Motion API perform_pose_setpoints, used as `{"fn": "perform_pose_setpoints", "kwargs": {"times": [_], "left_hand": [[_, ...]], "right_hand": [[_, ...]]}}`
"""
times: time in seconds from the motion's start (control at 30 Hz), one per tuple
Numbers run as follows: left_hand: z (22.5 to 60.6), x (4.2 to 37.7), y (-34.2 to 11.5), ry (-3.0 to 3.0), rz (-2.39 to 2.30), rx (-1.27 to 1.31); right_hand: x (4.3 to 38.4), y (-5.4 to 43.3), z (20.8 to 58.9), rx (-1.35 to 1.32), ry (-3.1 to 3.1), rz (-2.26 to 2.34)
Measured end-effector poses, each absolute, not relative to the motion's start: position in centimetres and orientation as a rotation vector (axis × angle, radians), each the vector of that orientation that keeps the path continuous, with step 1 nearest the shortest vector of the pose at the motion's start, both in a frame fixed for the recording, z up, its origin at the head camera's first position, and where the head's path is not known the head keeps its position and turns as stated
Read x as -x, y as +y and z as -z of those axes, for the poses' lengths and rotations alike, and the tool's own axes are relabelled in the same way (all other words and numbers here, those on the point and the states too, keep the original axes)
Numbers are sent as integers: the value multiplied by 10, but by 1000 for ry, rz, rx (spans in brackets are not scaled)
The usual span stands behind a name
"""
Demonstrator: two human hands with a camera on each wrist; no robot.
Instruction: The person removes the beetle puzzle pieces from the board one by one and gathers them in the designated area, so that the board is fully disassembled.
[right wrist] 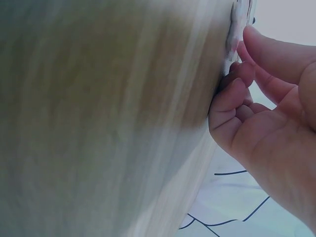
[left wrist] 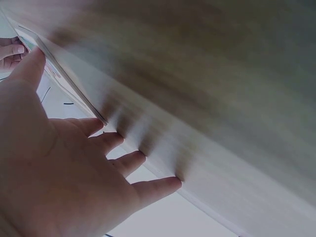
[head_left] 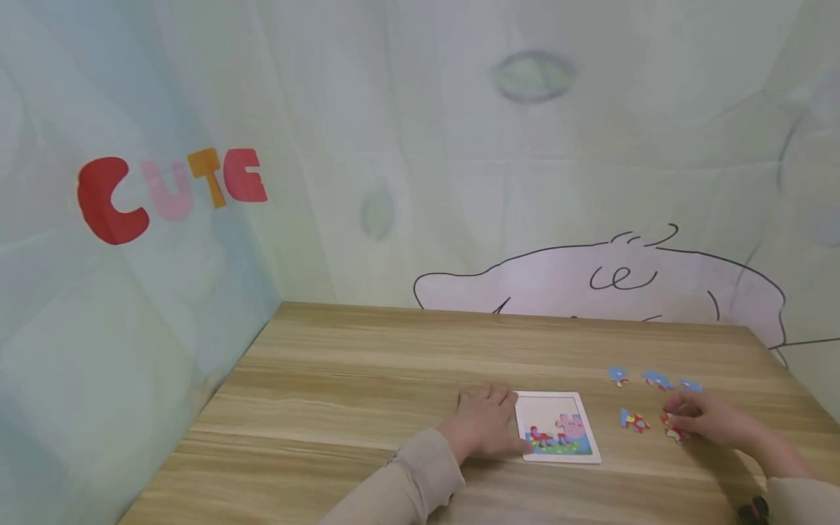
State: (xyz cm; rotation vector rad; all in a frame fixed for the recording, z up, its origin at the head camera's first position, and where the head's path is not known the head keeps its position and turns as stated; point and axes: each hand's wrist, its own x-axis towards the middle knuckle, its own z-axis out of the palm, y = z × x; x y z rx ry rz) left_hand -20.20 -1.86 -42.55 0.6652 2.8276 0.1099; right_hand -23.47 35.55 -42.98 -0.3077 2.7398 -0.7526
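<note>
A square puzzle board point(head_left: 558, 459) with a white rim lies on the table, partly filled with a pink character and green grass. My left hand point(head_left: 487, 423) rests at its left side, fingers spread. In the left wrist view the thumb point(left wrist: 33, 66) lies over the board's edge while the other fingertips touch the tabletop. To the right of the board, my right hand point(head_left: 712, 419) pinches a red and blue puzzle piece point(head_left: 674, 432) low over the table. Its remaining fingers point(right wrist: 228, 106) are curled against the tabletop in the right wrist view.
Loose pieces lie right of the board: a red and yellow one point(head_left: 634, 421) beside the right hand, and blue ones point(head_left: 617, 375) point(head_left: 657, 380) point(head_left: 690, 385) farther back. A black object point(head_left: 753, 510) is by the right sleeve. Printed cloth walls border the wooden table point(head_left: 367, 357).
</note>
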Motion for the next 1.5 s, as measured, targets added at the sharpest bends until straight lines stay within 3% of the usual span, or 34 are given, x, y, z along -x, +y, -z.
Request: {"fn": "perform_pose_setpoints", "kwargs": {"times": [0.7, 1.0, 1.5], "left_hand": [[426, 201, -19, 2824, -99, -647], [429, 203, -18, 2824, -103, -637], [429, 202, -18, 2843, -111, -662]], "right_hand": [[234, 354, 420, 272, 2722, 859], [225, 331, 405, 569, 2809, 968], [220, 282, 388, 846, 2744, 1044]]}}
